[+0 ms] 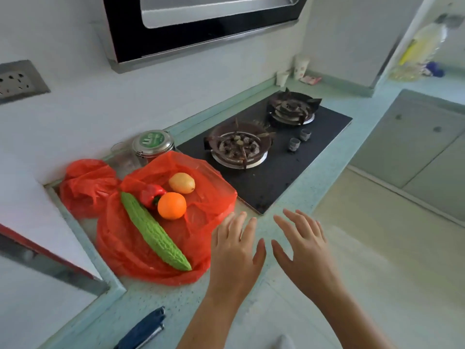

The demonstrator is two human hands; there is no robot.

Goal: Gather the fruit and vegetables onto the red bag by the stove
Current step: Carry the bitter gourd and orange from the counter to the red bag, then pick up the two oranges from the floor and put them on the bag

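A red plastic bag lies flat on the counter left of the stove. On it rest a long green bitter gourd, an orange, a red bell pepper and a yellow lemon-like fruit. My left hand hovers open just right of the bag's near corner, fingers spread, holding nothing. My right hand is beside it, also open and empty, over the counter edge.
A black two-burner gas stove sits right of the bag. A second crumpled red bag and a metal tin with a green lid stand behind. A dark blue object lies at the counter's front. Paper cups sit in the far corner.
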